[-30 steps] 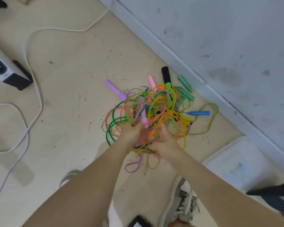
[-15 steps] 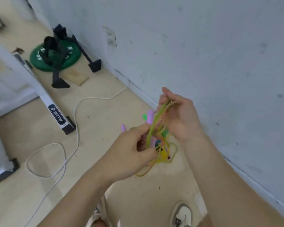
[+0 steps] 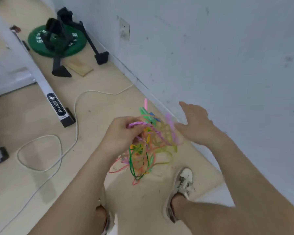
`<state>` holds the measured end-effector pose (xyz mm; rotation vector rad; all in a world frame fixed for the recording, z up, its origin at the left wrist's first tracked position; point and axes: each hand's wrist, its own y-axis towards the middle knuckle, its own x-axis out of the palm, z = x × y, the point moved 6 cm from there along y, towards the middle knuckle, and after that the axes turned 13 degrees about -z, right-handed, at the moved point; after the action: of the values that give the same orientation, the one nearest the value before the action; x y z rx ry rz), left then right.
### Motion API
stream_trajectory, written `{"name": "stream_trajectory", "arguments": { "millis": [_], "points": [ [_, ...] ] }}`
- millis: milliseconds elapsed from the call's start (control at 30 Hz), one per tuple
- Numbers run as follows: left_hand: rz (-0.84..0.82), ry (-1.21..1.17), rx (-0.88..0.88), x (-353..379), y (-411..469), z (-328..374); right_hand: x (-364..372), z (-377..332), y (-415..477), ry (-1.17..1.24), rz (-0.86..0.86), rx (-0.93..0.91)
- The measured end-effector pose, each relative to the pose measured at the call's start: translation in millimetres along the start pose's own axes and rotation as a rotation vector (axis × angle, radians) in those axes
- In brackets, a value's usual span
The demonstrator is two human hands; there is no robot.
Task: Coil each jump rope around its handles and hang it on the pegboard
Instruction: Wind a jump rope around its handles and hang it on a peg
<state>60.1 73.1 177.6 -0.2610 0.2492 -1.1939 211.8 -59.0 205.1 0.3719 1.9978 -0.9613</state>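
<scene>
A tangled bundle of jump ropes [image 3: 146, 150] in green, pink, yellow, orange and purple hangs in the air above the floor. My left hand [image 3: 120, 134] is shut on the top of the tangle, around a braided purple rope [image 3: 139, 124]. Green, pink and purple handles [image 3: 148, 114] stick out behind the bundle. My right hand [image 3: 193, 124] is spread to the right of the bundle, palm toward it, with a blurred purple handle [image 3: 171, 126] at its fingers. No pegboard is in view.
A pale wall [image 3: 210, 48] runs along the right. A white cable [image 3: 75, 116] loops over the floor on the left. A white machine leg [image 3: 56, 106], a green weight plate [image 3: 56, 41] and black stands sit further back. My shoes [image 3: 182, 187] are below the ropes.
The rope bundle was lifted off the floor and the view rose. My right hand has let go of the strands and spread its fingers; the tangle now hangs lower from my left hand.
</scene>
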Motion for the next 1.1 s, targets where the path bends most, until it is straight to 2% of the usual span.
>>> {"name": "stream_trajectory", "arguments": {
  "millis": [67,133,200,267,300,367,433,500,567,600,667,700,767,833,900,967,1000,1033,1067,1100],
  "points": [
    [0.021,-0.058,0.017,6.4,4.8,6.5,30.8,-14.6,0.2,0.319,-0.152,-0.214],
    [0.005,-0.157,-0.001,17.0,9.2,6.8,57.3,-35.4,-3.5,0.696,-0.424,-0.373],
    [-0.030,-0.235,-0.011,26.5,10.4,11.8,66.4,-40.6,1.9,0.785,-0.482,-0.404],
    [-0.005,-0.185,-0.007,24.4,10.3,16.0,64.2,-42.0,10.8,0.809,-0.401,-0.400],
    [0.044,-0.045,-0.006,18.0,10.6,16.6,62.1,-41.6,12.8,0.861,-0.383,-0.364],
    [0.115,0.415,-0.026,5.1,10.8,17.7,57.7,-33.6,19.4,0.904,-0.307,-0.273],
    [0.158,0.772,-0.047,-0.4,10.4,16.9,44.7,-19.2,25.6,0.709,-0.111,-0.157],
    [0.218,0.857,0.010,1.8,8.0,20.6,32.5,-0.6,28.8,0.551,0.105,-0.026],
    [0.262,0.752,0.084,2.9,5.1,26.1,20.6,11.0,27.1,0.552,0.259,0.019],
    [0.267,0.679,0.125,4.0,4.6,29.3,18.7,10.1,27.2,0.583,0.246,-0.029],
    [0.237,0.561,0.233,8.5,5.2,36.9,24.9,-7.7,27.8,0.762,0.025,-0.282],
    [0.207,0.504,0.301,12.9,4.8,40.7,32.9,-24.1,25.5,0.838,-0.166,-0.423],
    [0.140,0.285,0.356,21.9,4.3,44.6,59.1,-45.0,22.3,0.833,-0.453,-0.561],
    [0.057,-0.074,0.284,27.7,7.4,44.5,85.1,-41.4,27.5,0.584,-0.491,-0.476],
    [0.018,-0.504,0.203,23.9,9.8,45.5,97.7,-23.2,35.1,0.166,-0.480,-0.337],
    [0.076,-0.833,0.172,5.9,10.9,45.3,90.0,-4.8,39.5,0.006,-0.384,-0.255],
    [0.141,-0.885,0.158,-6.1,12.1,42.4,74.3,1.5,40.5,0.079,-0.239,-0.226],
    [0.208,-0.843,0.138,-15.7,12.1,38.3,51.6,6.0,37.3,0.213,-0.039,-0.205],
    [0.266,-0.701,0.113,-21.5,10.8,35.2,29.7,8.4,31.6,0.360,0.154,-0.209],
    [0.293,-0.445,0.091,-21.8,8.8,36.9,10.8,7.1,22.7,0.539,0.300,-0.233]
  ]
}}
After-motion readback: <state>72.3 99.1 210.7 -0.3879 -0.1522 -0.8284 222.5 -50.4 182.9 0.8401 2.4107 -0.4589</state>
